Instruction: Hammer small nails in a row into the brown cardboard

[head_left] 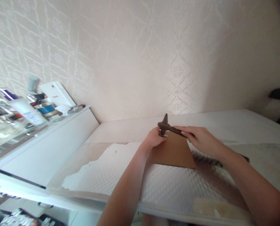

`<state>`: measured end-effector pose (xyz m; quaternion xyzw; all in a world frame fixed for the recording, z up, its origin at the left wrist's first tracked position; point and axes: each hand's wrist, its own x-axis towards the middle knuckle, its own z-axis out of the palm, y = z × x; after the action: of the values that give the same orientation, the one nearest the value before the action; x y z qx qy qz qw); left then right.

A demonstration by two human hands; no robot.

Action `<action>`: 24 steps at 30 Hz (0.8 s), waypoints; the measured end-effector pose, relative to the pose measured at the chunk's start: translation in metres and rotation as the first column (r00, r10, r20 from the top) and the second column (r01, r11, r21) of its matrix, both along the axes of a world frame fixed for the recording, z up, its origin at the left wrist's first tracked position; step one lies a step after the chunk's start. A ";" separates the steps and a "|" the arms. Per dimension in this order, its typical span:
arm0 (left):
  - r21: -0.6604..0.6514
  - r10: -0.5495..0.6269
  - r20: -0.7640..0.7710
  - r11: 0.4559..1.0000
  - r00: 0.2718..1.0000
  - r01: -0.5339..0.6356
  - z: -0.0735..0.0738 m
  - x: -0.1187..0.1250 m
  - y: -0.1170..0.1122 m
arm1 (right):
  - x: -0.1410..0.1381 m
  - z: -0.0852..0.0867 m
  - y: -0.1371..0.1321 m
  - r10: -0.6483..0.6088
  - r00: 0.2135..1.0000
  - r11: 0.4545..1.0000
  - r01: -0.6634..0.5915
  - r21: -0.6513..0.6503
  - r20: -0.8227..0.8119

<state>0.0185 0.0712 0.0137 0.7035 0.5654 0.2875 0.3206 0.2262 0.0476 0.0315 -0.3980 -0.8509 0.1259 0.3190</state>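
Observation:
My right hand (pixel 197 135) grips the handle of a dark brown, rusty-looking hammer (pixel 164 125), whose head points to the left. The hammer head hangs right over the fingertips of my left hand (pixel 154 138). Those fingers are closed at the far left corner of a brown piece of cardboard (pixel 174 152). Something small, dark and light shows at the fingertips, and I cannot make out what they pinch. The cardboard lies flat on a white quilted-looking sheet (pixel 102 166) that covers part of the white tabletop (pixel 123 125).
At the left a white cabinet (pixel 52 153) holds cosmetic bottles, a white tube (pixel 28 111) and a white box (pixel 58 94). A dark, partly hidden object (pixel 244 157) lies beyond my right forearm. A patterned wall (pixel 135 62) rises behind the table. Black furniture (pixel 279 94) stands at the far right.

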 end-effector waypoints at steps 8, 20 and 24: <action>0.001 0.000 0.021 1.000 1.000 0.000 -0.002 0.000 0.001 | -0.001 0.003 -0.001 -0.004 0.999 0.999 0.002 -0.053 -0.045; -0.090 -0.004 0.088 0.996 0.996 0.012 0.005 0.002 -0.003 | 0.012 0.010 -0.002 -0.065 0.997 0.996 0.062 -0.068 -0.040; -0.091 -0.012 0.081 0.996 0.997 0.019 0.004 0.002 -0.003 | 0.014 0.011 -0.001 -0.064 0.998 0.997 0.062 -0.055 -0.026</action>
<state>0.0203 0.0683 0.0173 0.6803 0.5592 0.2866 0.3773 0.2397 0.0461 0.0421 -0.4314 -0.8297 0.1445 0.3235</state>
